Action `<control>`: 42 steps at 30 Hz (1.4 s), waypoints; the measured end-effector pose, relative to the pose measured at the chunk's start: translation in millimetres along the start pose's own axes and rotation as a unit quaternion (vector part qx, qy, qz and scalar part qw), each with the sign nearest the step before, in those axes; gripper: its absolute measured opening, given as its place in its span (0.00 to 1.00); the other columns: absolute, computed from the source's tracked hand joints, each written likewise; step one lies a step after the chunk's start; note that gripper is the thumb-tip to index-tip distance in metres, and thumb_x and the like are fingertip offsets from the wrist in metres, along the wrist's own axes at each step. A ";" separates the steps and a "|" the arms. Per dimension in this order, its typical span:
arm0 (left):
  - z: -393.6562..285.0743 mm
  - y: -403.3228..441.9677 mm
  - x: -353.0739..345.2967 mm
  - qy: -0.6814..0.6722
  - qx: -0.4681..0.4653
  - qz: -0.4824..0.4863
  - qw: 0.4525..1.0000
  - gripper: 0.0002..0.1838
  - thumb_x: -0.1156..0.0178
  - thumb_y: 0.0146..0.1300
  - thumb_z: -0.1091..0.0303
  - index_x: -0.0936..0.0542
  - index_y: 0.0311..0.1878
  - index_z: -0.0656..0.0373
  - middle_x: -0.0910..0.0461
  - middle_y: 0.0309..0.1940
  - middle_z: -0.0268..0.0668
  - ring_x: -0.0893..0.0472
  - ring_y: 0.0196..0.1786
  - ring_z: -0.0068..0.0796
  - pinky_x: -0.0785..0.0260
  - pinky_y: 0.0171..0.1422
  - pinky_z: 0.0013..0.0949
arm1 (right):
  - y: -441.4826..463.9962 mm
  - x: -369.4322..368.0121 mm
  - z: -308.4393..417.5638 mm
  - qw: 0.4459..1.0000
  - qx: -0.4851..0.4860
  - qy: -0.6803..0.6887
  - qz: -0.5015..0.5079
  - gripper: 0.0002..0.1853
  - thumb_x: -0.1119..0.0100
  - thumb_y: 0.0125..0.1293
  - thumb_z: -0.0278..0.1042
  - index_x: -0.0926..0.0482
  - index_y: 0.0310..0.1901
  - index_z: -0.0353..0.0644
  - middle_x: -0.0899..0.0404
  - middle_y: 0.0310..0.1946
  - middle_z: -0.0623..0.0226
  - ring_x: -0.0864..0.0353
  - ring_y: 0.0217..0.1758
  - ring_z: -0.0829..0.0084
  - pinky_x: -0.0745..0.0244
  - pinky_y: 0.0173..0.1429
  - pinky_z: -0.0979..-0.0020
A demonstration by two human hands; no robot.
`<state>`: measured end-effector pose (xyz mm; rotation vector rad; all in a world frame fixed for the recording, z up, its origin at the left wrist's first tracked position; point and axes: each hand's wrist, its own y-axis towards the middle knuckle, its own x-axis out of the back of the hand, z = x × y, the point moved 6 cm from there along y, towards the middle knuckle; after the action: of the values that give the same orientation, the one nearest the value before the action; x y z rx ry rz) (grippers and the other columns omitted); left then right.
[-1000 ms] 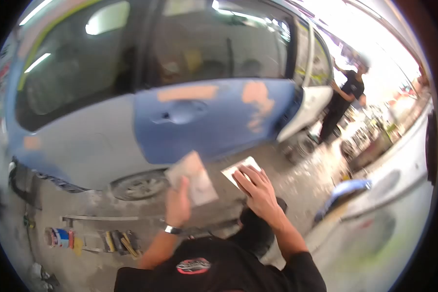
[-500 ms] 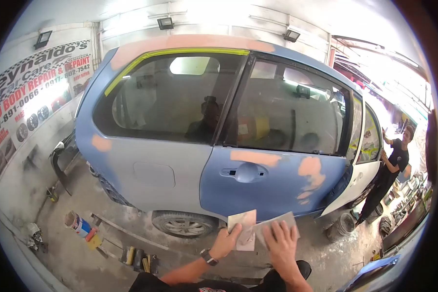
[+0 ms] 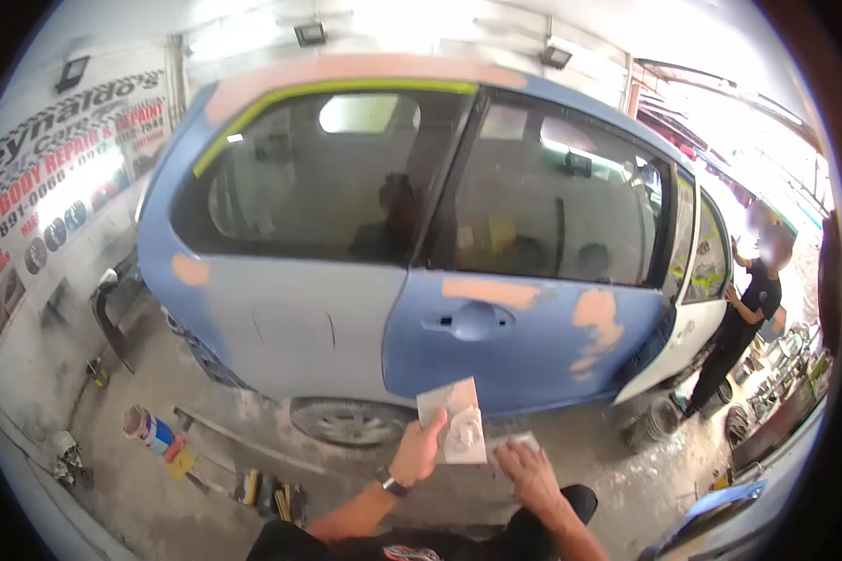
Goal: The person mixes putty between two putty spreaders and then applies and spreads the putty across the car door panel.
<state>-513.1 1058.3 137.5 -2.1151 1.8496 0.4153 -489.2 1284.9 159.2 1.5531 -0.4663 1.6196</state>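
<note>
My left hand (image 3: 415, 454), with a dark watch at the wrist, grips a pale flat putty board (image 3: 447, 400). A smeared mound of light pinkish-grey putty (image 3: 464, 434) lies on the board's right half. My right hand (image 3: 531, 472) is closed on a thin grey putty spreader (image 3: 512, 439), mostly covered by my fingers, just right of the board. Beyond both hands stands a car (image 3: 285, 323) in blue and grey primer. Peach filler patches (image 3: 489, 293) mark its blue rear door (image 3: 543, 341). Yellow-green tape (image 3: 346, 93) edges the rear side window.
A paint can (image 3: 147, 425) and several sanding blocks (image 3: 276, 500) lie on the floor at the left. A co-worker (image 3: 753, 309) stands by the front door at the right, near a dark bucket (image 3: 660, 421). A removed bumper part (image 3: 112, 323) leans at the left wall.
The spreader has moved down and right, away from the board, and tilted so less of it shows. The board has shifted slightly left and turned, exposing the putty. The view has moved slightly.
</note>
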 end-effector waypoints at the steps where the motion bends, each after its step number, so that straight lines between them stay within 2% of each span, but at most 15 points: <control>1: -3.0 6.9 6.8 0.141 -0.098 0.024 0.985 0.26 0.43 0.80 0.49 0.16 0.55 0.67 0.12 0.45 0.42 0.18 0.45 0.25 0.25 0.50 0.37 | 7.4 9.5 -8.1 0.998 -0.013 0.022 -0.049 0.28 0.45 0.64 0.17 0.23 0.68 0.39 0.23 0.65 0.48 0.24 0.68 0.41 0.29 0.72 0.43; 3: -14.1 3.5 -6.4 0.290 -0.011 0.030 0.957 0.30 0.46 0.80 0.46 0.17 0.42 0.71 0.18 0.27 0.48 0.24 0.34 0.27 0.30 0.43 0.41 | 25.4 38.6 -12.4 0.993 -0.042 0.011 -0.113 0.28 0.43 0.67 0.23 0.25 0.70 0.48 0.23 0.65 0.51 0.25 0.68 0.45 0.32 0.72 0.42; 6: -14.5 0.5 -24.4 0.307 -0.026 0.054 0.950 0.29 0.45 0.81 0.49 0.17 0.36 0.72 0.23 0.20 0.42 0.28 0.29 0.21 0.32 0.34 0.40 | 46.5 57.6 18.3 0.991 0.056 -0.096 -0.071 0.27 0.39 0.63 0.31 0.22 0.66 0.49 0.24 0.65 0.61 0.26 0.70 0.53 0.34 0.71 0.37; 12: 17.8 6.5 -7.7 0.259 -0.107 -0.016 0.960 0.29 0.46 0.81 0.51 0.19 0.35 0.73 0.25 0.17 0.45 0.27 0.24 0.32 0.34 0.31 0.41 | 11.0 11.3 50.0 0.990 0.142 -0.004 -0.008 0.26 0.39 0.62 0.33 0.20 0.64 0.52 0.23 0.63 0.67 0.25 0.70 0.61 0.32 0.71 0.37; 14: 7.8 15.7 17.1 0.352 -0.130 -0.020 0.927 0.27 0.47 0.82 0.50 0.17 0.41 0.70 0.19 0.24 0.44 0.21 0.30 0.32 0.29 0.36 0.39 | 3.1 -1.0 39.3 0.991 0.129 0.008 0.040 0.26 0.38 0.61 0.32 0.20 0.64 0.53 0.23 0.63 0.68 0.25 0.70 0.63 0.32 0.72 0.37; 16: -6.5 18.2 25.0 0.200 -0.052 -0.032 0.978 0.25 0.47 0.82 0.49 0.16 0.49 0.66 0.15 0.34 0.42 0.16 0.38 0.32 0.25 0.44 0.38 | -4.9 2.9 32.7 0.993 0.085 0.037 0.080 0.29 0.37 0.61 0.27 0.20 0.66 0.54 0.21 0.65 0.69 0.25 0.73 0.65 0.33 0.75 0.40; 18: -23.6 21.0 9.1 -0.228 0.101 -0.066 0.966 0.24 0.48 0.82 0.48 0.18 0.58 0.61 0.13 0.48 0.39 0.13 0.49 0.31 0.21 0.54 0.38 | 0.7 41.5 27.7 0.988 0.055 0.146 -0.018 0.31 0.38 0.61 0.22 0.20 0.68 0.53 0.20 0.67 0.68 0.24 0.74 0.63 0.34 0.77 0.42; 22: 9.7 7.8 -22.0 -0.346 0.153 0.012 0.926 0.24 0.48 0.82 0.50 0.25 0.68 0.58 0.16 0.60 0.37 0.15 0.61 0.37 0.22 0.66 0.43 | 12.8 82.7 33.2 0.922 0.071 0.305 -0.229 0.31 0.39 0.63 0.14 0.22 0.69 0.41 0.22 0.68 0.49 0.23 0.74 0.48 0.32 0.76 0.45; 27: 23.7 3.5 -40.1 -0.321 0.127 0.093 0.934 0.25 0.47 0.83 0.52 0.25 0.69 0.63 0.17 0.62 0.39 0.17 0.63 0.34 0.23 0.69 0.41 | 27.1 52.0 45.5 0.952 0.118 0.222 -0.172 0.31 0.36 0.64 0.16 0.24 0.70 0.38 0.29 0.72 0.41 0.29 0.76 0.41 0.32 0.77 0.44; 32: 18.0 -1.8 -34.2 -0.252 0.080 0.083 0.961 0.27 0.44 0.82 0.52 0.24 0.70 0.64 0.17 0.61 0.38 0.17 0.61 0.28 0.23 0.66 0.36 | 13.8 3.7 -22.7 0.997 0.014 -0.080 0.002 0.32 0.44 0.64 0.18 0.25 0.72 0.46 0.31 0.75 0.52 0.29 0.75 0.42 0.35 0.73 0.37; 33: 15.4 -1.6 -30.2 -0.239 0.071 0.072 0.966 0.27 0.44 0.82 0.52 0.24 0.70 0.65 0.16 0.60 0.38 0.17 0.60 0.26 0.23 0.64 0.35 | 4.7 7.6 -26.2 0.999 -0.022 -0.043 -0.018 0.33 0.45 0.64 0.18 0.25 0.73 0.47 0.30 0.74 0.52 0.28 0.74 0.43 0.35 0.74 0.38; 36: 14.7 6.2 -17.8 -0.111 -0.039 -0.040 0.992 0.21 0.45 0.83 0.53 0.16 0.51 0.65 0.15 0.42 0.31 0.21 0.42 0.16 0.27 0.44 0.31 | 3.4 40.5 -24.6 0.985 -0.108 0.064 -0.119 0.33 0.47 0.64 0.19 0.26 0.73 0.47 0.25 0.69 0.55 0.25 0.71 0.49 0.34 0.74 0.40; 39: 28.8 4.6 -11.2 0.087 -0.007 -0.040 0.995 0.27 0.47 0.84 0.54 0.22 0.29 0.64 0.28 0.23 0.24 0.35 0.29 0.13 0.42 0.30 0.31 | 11.4 16.6 20.2 0.999 -0.017 -0.001 -0.051 0.30 0.47 0.65 0.19 0.24 0.70 0.45 0.24 0.66 0.55 0.25 0.71 0.48 0.32 0.72 0.40; 40: 18.3 2.9 -20.5 0.101 -0.099 -0.080 0.987 0.30 0.48 0.84 0.54 0.31 0.22 0.61 0.39 0.18 0.21 0.43 0.25 0.14 0.52 0.25 0.33 | 10.6 10.0 37.5 0.999 -0.026 0.012 -0.043 0.29 0.44 0.66 0.23 0.25 0.70 0.44 0.24 0.64 0.55 0.26 0.71 0.48 0.32 0.71 0.39; 42: 20.4 4.8 -16.1 0.102 -0.106 -0.089 0.985 0.30 0.48 0.84 0.54 0.31 0.23 0.62 0.38 0.18 0.22 0.42 0.26 0.13 0.51 0.26 0.33 | 15.9 35.0 32.3 0.996 -0.032 -0.053 -0.063 0.28 0.43 0.67 0.27 0.26 0.70 0.44 0.25 0.64 0.54 0.26 0.71 0.48 0.32 0.70 0.38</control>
<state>-520.3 1080.6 125.2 -2.5277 1.7666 0.3809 -476.9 1261.8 202.1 1.5939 -0.4640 1.4192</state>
